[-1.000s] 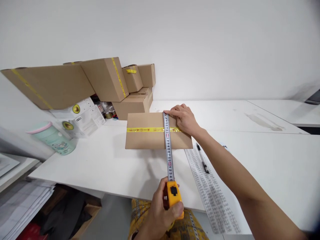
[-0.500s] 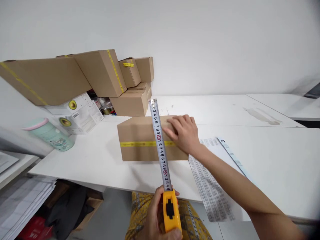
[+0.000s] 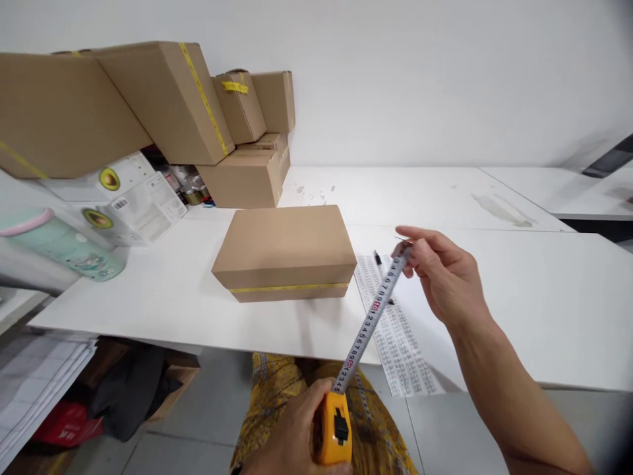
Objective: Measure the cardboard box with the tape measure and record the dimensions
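Note:
My left hand (image 3: pixel 297 432) grips the yellow tape measure case (image 3: pixel 333 427) at the bottom of the view. Its metal tape (image 3: pixel 372 313) runs up and to the right to my right hand (image 3: pixel 442 274), which pinches the tape's end in the air above the table. A closed cardboard box (image 3: pixel 287 247) with a yellow tape band along its front lies on the white table (image 3: pixel 173 297), left of my right hand and not touched by either hand.
A printed sheet (image 3: pixel 395 330) with a black pen (image 3: pixel 378 258) lies right of the box. Stacked cardboard boxes (image 3: pixel 198 105), white avocado-print cartons (image 3: pixel 128 198) and a mint green bottle (image 3: pixel 59 244) crowd the back left. Papers and a carton sit under the table's left side.
My right hand left the box and now holds the tape's end off to the right. The tape swung away from the box. The box now lies with its yellow band facing front.

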### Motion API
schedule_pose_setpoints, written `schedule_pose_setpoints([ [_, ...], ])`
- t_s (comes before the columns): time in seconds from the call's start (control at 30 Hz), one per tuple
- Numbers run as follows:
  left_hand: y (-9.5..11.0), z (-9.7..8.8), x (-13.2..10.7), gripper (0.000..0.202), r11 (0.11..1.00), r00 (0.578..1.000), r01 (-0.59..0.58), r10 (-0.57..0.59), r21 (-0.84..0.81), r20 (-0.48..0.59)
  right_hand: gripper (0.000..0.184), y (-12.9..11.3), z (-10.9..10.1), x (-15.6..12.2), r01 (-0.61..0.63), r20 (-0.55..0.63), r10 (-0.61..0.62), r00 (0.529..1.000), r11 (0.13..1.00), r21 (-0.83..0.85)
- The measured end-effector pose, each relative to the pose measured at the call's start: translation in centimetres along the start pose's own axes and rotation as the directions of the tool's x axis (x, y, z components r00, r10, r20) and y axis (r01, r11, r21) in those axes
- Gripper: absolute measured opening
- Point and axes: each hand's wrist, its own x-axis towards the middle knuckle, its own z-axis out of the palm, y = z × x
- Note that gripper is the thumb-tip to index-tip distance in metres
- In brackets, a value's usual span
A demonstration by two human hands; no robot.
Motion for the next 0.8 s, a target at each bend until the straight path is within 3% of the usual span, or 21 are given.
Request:
schedule_pose_setpoints([
  [0.1,0.3,0.2,0.0,0.075,0.998,0.999,-0.002,-0.001,0.06,0.04,0.021,-0.1,-1.1,-1.2,-0.046,-0.042,0.048,0.998,0.998,0.043],
  [0.17,-0.3,0.6,0.1,0.087,0.999,1.0,-0.017,0.016,0.032,0.017,0.018,0.4,-1.4,-2.8,-0.053,-0.061,0.056,0.997,0.997,0.055],
  [0.3,-2.0,1.8,0.2,0.111,0.99,0.989,-0.048,0.029,-0.13,-0.145,0.016,1.6,-0.2,-7.9,-0.09,0.064,0.087,0.994,0.994,0.054],
  [0.4,-2.4,2.5,0.6,0.103,0.975,0.95,-0.128,0.067,-0.184,-0.305,0.02,2.4,1.6,-11.5,-0.045,0.187,0.046,0.981,0.999,-0.008],
  [0.47,-2.2,2.5,1.0,0.096,0.973,0.922,-0.185,0.123,-0.141,-0.366,0.022,2.7,1.9,-12.4,0.034,0.226,-0.006,0.974,0.993,-0.116],
  [0.57,-1.5,1.9,1.8,0.087,0.967,0.885,-0.252,0.243,0.028,-0.397,0.013,3.4,0.1,-10.6,0.018,0.197,0.043,0.979,0.954,-0.3],
  [0.63,-0.9,1.0,2.7,0.081,0.932,0.857,-0.311,0.359,0.185,-0.37,0.023,4.5,-1.8,-7.6,-0.068,0.084,0.12,0.989,0.887,-0.456],
  [0.7,-0.3,0.1,3.9,0.074,0.86,0.827,-0.364,0.475,0.358,-0.301,0.026,6.3,-3.2,-4.2,-0.128,-0.016,0.156,0.988,0.746,-0.653],
  [0.8,0.2,-1.0,6.0,0.058,0.713,0.791,-0.343,0.57,0.611,-0.221,0.029,9.3,-3.5,-0.3,-0.158,-0.002,0.277,0.961,0.541,-0.826],
])
